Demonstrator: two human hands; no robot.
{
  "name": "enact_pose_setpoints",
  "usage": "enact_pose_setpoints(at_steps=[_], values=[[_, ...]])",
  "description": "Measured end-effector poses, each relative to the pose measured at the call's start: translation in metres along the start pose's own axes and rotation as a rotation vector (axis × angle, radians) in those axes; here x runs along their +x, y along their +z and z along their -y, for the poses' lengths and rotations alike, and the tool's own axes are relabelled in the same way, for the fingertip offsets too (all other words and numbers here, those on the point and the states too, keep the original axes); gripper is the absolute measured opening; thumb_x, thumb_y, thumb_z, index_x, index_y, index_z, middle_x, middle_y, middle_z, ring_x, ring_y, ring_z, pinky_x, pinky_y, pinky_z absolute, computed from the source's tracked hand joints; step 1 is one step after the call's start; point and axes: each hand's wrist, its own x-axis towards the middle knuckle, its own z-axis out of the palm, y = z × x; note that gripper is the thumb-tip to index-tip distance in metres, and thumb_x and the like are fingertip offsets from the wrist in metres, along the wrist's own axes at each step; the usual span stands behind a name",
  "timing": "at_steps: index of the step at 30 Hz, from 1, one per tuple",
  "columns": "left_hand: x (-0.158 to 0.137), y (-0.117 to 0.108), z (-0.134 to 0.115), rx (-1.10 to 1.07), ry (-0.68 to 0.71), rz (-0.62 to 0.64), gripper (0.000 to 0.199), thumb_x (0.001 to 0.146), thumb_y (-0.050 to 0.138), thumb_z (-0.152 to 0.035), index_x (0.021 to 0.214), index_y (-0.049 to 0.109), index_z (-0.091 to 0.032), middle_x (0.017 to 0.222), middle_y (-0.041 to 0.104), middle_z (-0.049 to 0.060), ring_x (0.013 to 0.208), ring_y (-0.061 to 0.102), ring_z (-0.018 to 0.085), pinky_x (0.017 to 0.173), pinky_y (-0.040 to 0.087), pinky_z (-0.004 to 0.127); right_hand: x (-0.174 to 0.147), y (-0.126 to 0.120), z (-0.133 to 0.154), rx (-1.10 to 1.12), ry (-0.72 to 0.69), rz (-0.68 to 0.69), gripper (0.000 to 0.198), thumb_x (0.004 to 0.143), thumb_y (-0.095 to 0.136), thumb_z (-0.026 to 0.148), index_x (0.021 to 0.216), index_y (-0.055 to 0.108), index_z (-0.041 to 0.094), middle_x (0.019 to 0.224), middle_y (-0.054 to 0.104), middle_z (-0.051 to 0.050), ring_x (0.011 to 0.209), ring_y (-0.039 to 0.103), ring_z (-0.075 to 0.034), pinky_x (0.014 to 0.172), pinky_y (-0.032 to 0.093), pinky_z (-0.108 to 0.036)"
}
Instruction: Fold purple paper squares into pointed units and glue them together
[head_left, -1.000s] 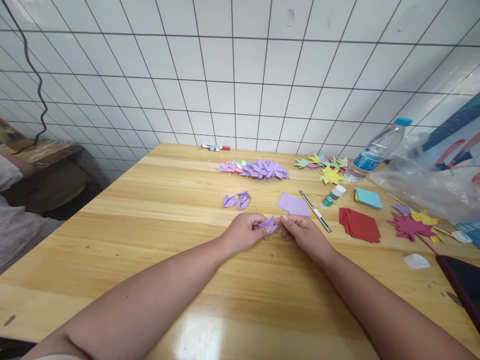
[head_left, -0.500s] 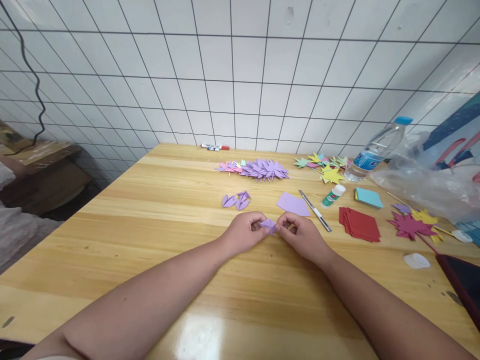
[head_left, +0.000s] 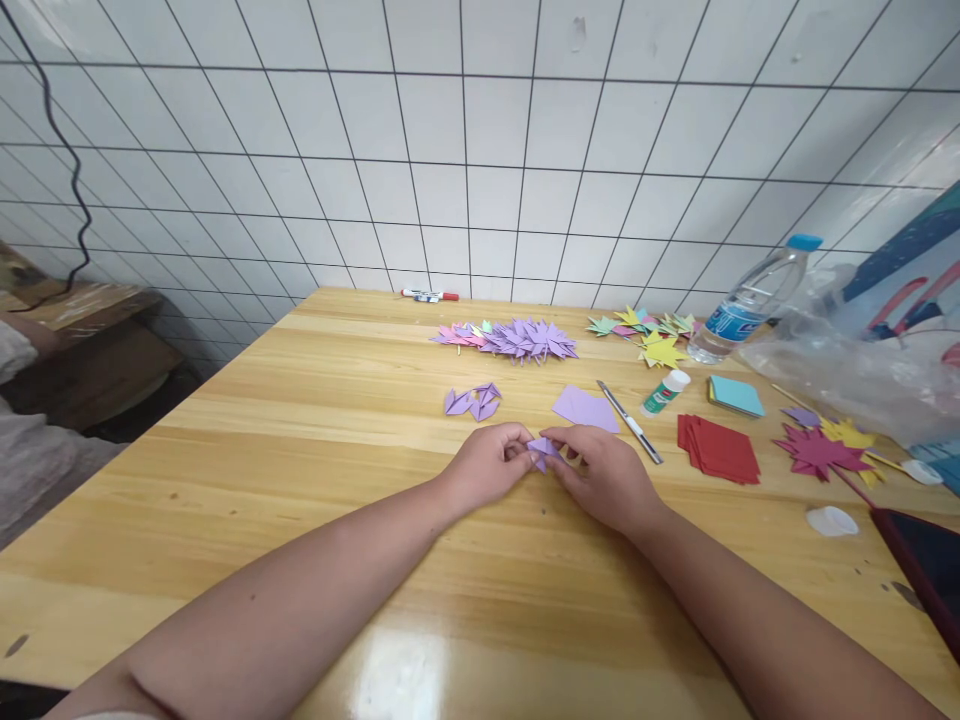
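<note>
A small folded piece of purple paper (head_left: 543, 451) is held between my two hands, just above the wooden table (head_left: 360, 420). My left hand (head_left: 491, 462) pinches its left side between thumb and fingers. On its right side, the thumb and fingertips of my right hand (head_left: 604, 470) grip it too. Beyond my left hand lie several folded purple paper pieces (head_left: 472, 401). Flat purple sheets (head_left: 586, 408) rest just past my right hand, with a utility knife (head_left: 630, 421) beside them.
Paper leaves lie in a purple pile (head_left: 529, 340) and a mixed pile (head_left: 660, 348) near the tiled wall. To the right are a glue stick (head_left: 664, 393), red paper (head_left: 718, 449), blue paper (head_left: 736, 395), a water bottle (head_left: 739, 310) and a crimson leaf (head_left: 821, 452). Another person's sleeve (head_left: 45, 470) shows at left.
My right hand has shifted its grip, with its fingers now reaching over the top of the folded purple paper. My left hand stays nearly in place.
</note>
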Motion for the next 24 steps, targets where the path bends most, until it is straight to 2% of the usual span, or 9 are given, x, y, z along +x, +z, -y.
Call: enact_pose_setpoints(at_steps=[4, 7, 10, 13, 16, 21, 24], values=[[0.0003, 0.0008, 0.0012, 0.009, 0.017, -0.009, 0.016, 0.078, 0.053, -0.03, 0.081, 0.06, -0.016, 0.071, 0.064, 0.002, 0.061, 0.055, 0.011, 0.057, 0.041, 0.021, -0.0014, -0.0007, -0.0021, -0.062, -0.013, -0.018, 0.028, 0.086, 0.046, 0.029, 0.107, 0.064, 0.022, 0.087, 0.07, -0.006, 0.079, 0.061, -0.02, 0.069, 0.043, -0.03], [0.0002, 0.0006, 0.0004, -0.007, 0.015, -0.026, 0.015, 0.077, 0.054, -0.03, 0.079, 0.058, -0.016, 0.069, 0.062, 0.001, 0.06, 0.054, 0.011, 0.056, 0.04, 0.02, -0.0011, -0.0021, -0.0022, -0.055, 0.028, -0.006, 0.028, 0.087, 0.043, 0.028, 0.099, 0.068, 0.025, 0.085, 0.071, -0.005, 0.078, 0.062, -0.021, 0.069, 0.042, -0.03], [0.0007, -0.0004, -0.001, -0.067, -0.005, -0.029, 0.014, 0.076, 0.054, -0.03, 0.079, 0.056, -0.017, 0.067, 0.062, -0.001, 0.059, 0.054, 0.011, 0.055, 0.039, 0.02, 0.0006, -0.0014, -0.0024, 0.069, 0.143, 0.036, 0.027, 0.086, 0.042, 0.029, 0.085, 0.069, 0.024, 0.072, 0.069, -0.002, 0.064, 0.061, -0.018, 0.058, 0.041, -0.027], [0.0014, -0.0013, -0.0013, -0.102, -0.025, -0.03, 0.013, 0.075, 0.054, -0.028, 0.081, 0.055, -0.017, 0.064, 0.06, -0.002, 0.057, 0.053, 0.01, 0.054, 0.038, 0.019, 0.0021, 0.0015, -0.0024, 0.238, 0.221, 0.062, 0.022, 0.082, 0.047, 0.029, 0.09, 0.066, 0.023, 0.068, 0.067, 0.0, 0.057, 0.058, -0.015, 0.053, 0.041, -0.024], [0.0015, -0.0009, 0.0, -0.05, -0.012, -0.016, 0.013, 0.075, 0.054, -0.028, 0.081, 0.058, -0.017, 0.062, 0.057, -0.003, 0.055, 0.05, 0.01, 0.053, 0.037, 0.019, 0.0024, 0.0034, -0.0016, 0.267, 0.215, 0.024, 0.028, 0.078, 0.054, 0.031, 0.104, 0.062, 0.023, 0.077, 0.067, 0.0, 0.061, 0.059, -0.014, 0.058, 0.043, -0.025], [0.0003, 0.0007, 0.0017, 0.003, 0.016, -0.012, 0.017, 0.078, 0.052, -0.029, 0.086, 0.06, -0.017, 0.066, 0.059, -0.001, 0.057, 0.051, 0.01, 0.055, 0.038, 0.02, 0.0026, 0.0023, -0.0019, 0.256, 0.198, 0.036, 0.02, 0.081, 0.05, 0.03, 0.086, 0.068, 0.023, 0.072, 0.067, -0.001, 0.062, 0.057, -0.015, 0.058, 0.041, -0.026], [-0.0001, 0.0003, 0.0008, 0.004, 0.005, -0.02, 0.018, 0.078, 0.052, -0.03, 0.086, 0.062, -0.017, 0.068, 0.061, 0.0, 0.059, 0.053, 0.011, 0.055, 0.039, 0.02, 0.0032, 0.002, -0.0019, 0.313, 0.228, 0.034, 0.019, 0.08, 0.051, 0.028, 0.085, 0.068, 0.022, 0.072, 0.068, -0.001, 0.062, 0.058, -0.015, 0.057, 0.041, -0.025]])
